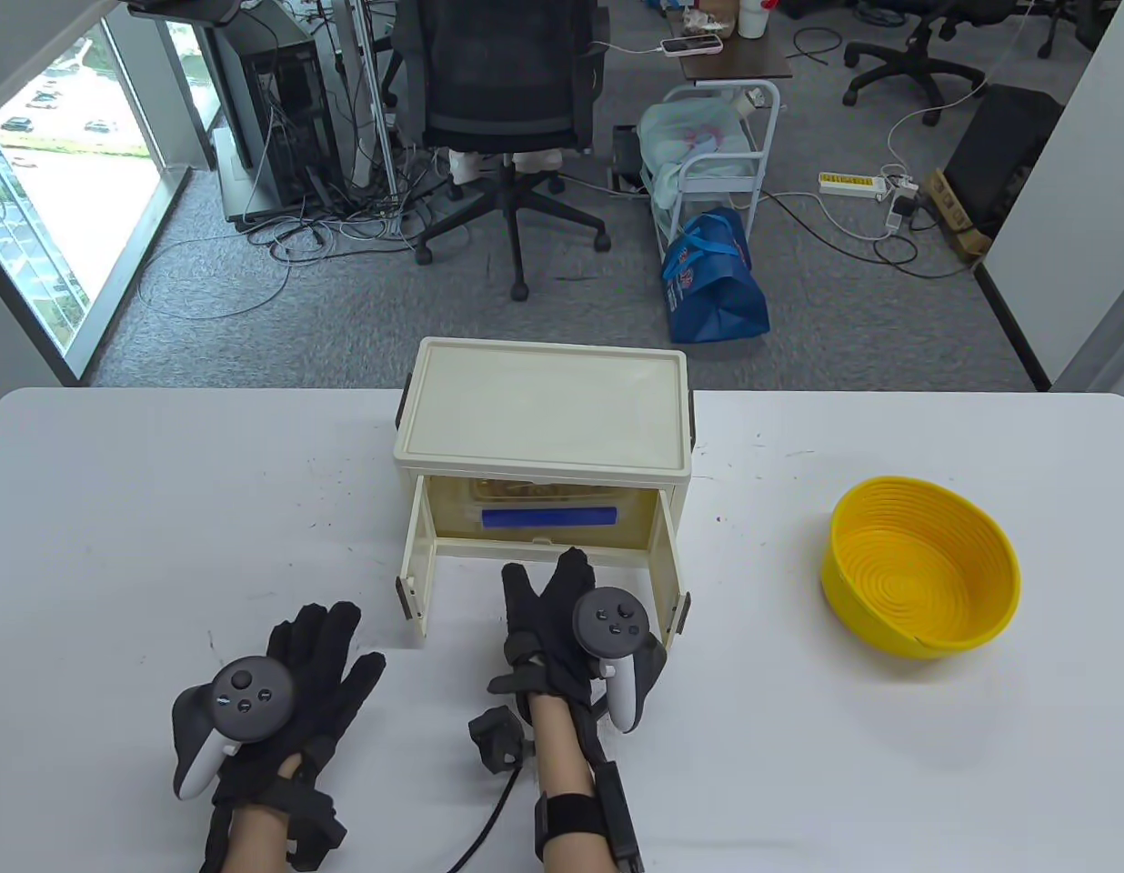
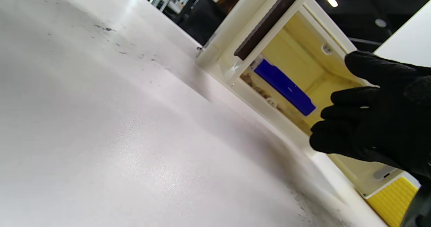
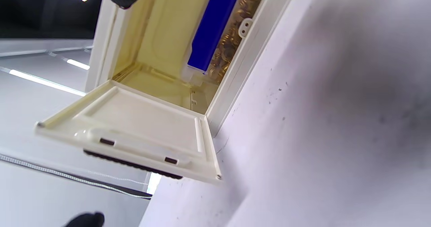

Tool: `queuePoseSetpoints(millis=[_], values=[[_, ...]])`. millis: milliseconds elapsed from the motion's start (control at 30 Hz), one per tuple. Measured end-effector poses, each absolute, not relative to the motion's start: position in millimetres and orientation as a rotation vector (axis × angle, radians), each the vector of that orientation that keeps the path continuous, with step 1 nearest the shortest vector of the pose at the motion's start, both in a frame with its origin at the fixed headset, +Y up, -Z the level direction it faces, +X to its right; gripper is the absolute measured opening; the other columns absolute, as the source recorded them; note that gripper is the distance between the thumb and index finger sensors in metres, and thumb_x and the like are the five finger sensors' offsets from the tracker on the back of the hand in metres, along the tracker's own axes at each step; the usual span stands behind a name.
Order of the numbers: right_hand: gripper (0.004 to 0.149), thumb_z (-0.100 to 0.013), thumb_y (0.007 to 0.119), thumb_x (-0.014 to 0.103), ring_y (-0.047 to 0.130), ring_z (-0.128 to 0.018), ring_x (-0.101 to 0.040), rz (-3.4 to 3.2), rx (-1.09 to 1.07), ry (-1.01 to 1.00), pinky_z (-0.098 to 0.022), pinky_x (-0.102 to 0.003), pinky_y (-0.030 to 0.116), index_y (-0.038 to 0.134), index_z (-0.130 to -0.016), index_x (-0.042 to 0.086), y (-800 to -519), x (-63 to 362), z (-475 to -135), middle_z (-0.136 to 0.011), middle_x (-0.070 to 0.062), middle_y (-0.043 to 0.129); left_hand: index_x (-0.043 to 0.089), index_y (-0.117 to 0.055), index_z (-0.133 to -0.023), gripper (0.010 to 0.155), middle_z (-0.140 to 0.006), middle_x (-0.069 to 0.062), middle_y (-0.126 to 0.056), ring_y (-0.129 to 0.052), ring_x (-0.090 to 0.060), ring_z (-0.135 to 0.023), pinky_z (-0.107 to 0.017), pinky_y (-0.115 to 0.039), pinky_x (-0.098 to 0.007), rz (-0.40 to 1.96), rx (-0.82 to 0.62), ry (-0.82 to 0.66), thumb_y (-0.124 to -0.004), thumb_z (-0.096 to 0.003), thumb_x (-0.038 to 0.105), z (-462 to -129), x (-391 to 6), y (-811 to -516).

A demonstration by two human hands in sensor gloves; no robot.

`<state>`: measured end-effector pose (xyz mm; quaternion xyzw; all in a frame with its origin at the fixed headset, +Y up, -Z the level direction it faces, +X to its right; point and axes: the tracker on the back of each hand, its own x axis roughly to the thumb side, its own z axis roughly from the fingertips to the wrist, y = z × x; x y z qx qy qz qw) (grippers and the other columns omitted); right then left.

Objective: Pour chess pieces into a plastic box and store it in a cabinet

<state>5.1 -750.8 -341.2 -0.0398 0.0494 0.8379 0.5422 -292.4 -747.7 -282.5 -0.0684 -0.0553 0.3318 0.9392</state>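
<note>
The cream cabinet (image 1: 542, 409) stands at the table's middle with both front doors swung open. Inside sits the clear plastic box with a blue latch (image 1: 551, 518). The right wrist view shows the blue latch (image 3: 215, 28) and brown chess pieces (image 3: 232, 41) in the box. My right hand (image 1: 544, 600) rests flat on the table just in front of the opening, fingers spread, holding nothing; it also shows in the left wrist view (image 2: 370, 126). My left hand (image 1: 321, 650) lies open on the table, left of the left door (image 1: 418, 564).
An empty yellow ribbed bowl (image 1: 921, 564) stands on the table at the right. The right door (image 1: 668, 564) juts toward me beside my right hand. The white table (image 1: 162, 509) runs wide on both sides.
</note>
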Motion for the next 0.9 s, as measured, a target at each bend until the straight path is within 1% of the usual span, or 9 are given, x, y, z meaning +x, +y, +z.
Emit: queuePoseSetpoints(millis=[133,267,433,500,633,733,800,867,900], values=[[0.083,-0.062,0.069,0.05,0.03,-0.1,-0.061,2.098,0.024,0.129,-0.068,-0.07,0.046,0.022,-0.114,0.006,-738.0,3.1,-325.9,-0.115,-0.031,0.018,0.021,-0.026,-0.13,0.081,-0.131,-0.026,-0.016,-0.011,-0.058,-0.11,-0.07,-0.024,-0.079,0.665,-0.139,-0.118,-0.046,-0.0662,0.067,-282.4,-291.2,-748.3],[0.083,-0.061,0.07,0.051,0.029,-0.101,-0.061,2.289,0.108,0.083,-0.068,-0.07,0.044,0.023,-0.114,0.008,-722.5,1.0,-311.2,-0.116,-0.03,0.017,0.021,-0.026,-0.13,0.081,-0.131,-0.026,-0.016,-0.011,-0.058,-0.11,-0.07,-0.024,-0.079,0.649,-0.139,-0.121,-0.046,-0.0661,0.067,-282.3,-289.9,-748.7],[0.084,-0.06,0.071,0.052,0.028,-0.102,-0.059,2.492,0.225,-0.03,-0.069,-0.071,0.043,0.024,-0.114,0.008,-690.1,2.4,-291.8,-0.116,-0.028,0.019,0.021,-0.026,-0.13,0.081,-0.13,-0.026,-0.016,-0.011,-0.058,-0.11,-0.07,-0.024,-0.079,0.641,-0.131,-0.125,-0.046,-0.0662,0.067,-281.4,-288.8,-748.5],[0.084,-0.059,0.071,0.053,0.028,-0.103,-0.058,2.568,0.213,-0.115,-0.07,-0.071,0.042,0.025,-0.114,0.009,-670.9,10.0,-283.5,-0.117,-0.027,0.019,0.021,-0.026,-0.13,0.081,-0.13,-0.026,-0.016,-0.011,-0.058,-0.111,-0.07,-0.024,-0.079,0.629,-0.123,-0.132,-0.046,-0.0661,0.067,-280.5,-287.0,-747.6],[0.085,-0.058,0.072,0.053,0.024,-0.106,-0.055,2.607,0.129,-0.204,-0.071,-0.072,0.036,0.024,-0.115,0.012,-647.8,39.9,-276.2,-0.118,-0.024,0.017,0.02,-0.023,-0.129,0.081,-0.13,-0.025,-0.016,-0.013,-0.057,-0.112,-0.072,-0.027,-0.078,0.633,-0.109,-0.152,-0.046,-0.0664,0.066,-278.1,-283.0,-746.5],[0.084,-0.059,0.071,0.053,0.022,-0.107,-0.054,2.463,0.068,-0.223,-0.072,-0.072,0.033,0.024,-0.115,0.013,-647.0,74.3,-276.1,-0.119,-0.023,0.017,0.02,-0.021,-0.129,0.081,-0.13,-0.025,-0.016,-0.015,-0.056,-0.113,-0.074,-0.029,-0.077,0.622,-0.092,-0.159,-0.045,-0.0666,0.066,-276.8,-279.1,-745.3],[0.083,-0.058,0.069,0.054,0.021,-0.107,-0.053,2.331,0.043,-0.221,-0.072,-0.072,0.032,0.024,-0.115,0.014,-653.8,98.2,-277.8,-0.119,-0.022,0.016,0.019,-0.021,-0.129,0.081,-0.131,-0.024,-0.017,-0.016,-0.056,-0.113,-0.075,-0.032,-0.075,0.636,-0.085,-0.158,-0.045,-0.0666,0.066,-276.6,-277.8,-745.1],[0.083,-0.058,0.069,0.056,0.021,-0.108,-0.052,2.189,0.046,-0.227,-0.072,-0.072,0.031,0.024,-0.116,0.015,-664.7,121.0,-280.6,-0.12,-0.022,0.017,0.019,-0.021,-0.129,0.081,-0.13,-0.025,-0.017,-0.017,-0.056,-0.113,-0.077,-0.035,-0.073,0.655,-0.087,-0.156,-0.045,-0.0671,0.065,-276.9,-277.3,-745.6],[0.082,-0.059,0.067,0.056,0.022,-0.108,-0.053,2.106,0.013,-0.22,-0.072,-0.072,0.032,0.025,-0.116,0.015,-673.2,133.3,-282.1,-0.12,-0.022,0.018,0.019,-0.021,-0.129,0.08,-0.13,-0.024,-0.017,-0.018,-0.056,-0.113,-0.077,-0.036,-0.072,0.659,-0.088,-0.153,-0.044,-0.0673,0.065,-277.2,-277.1,-746.1]])
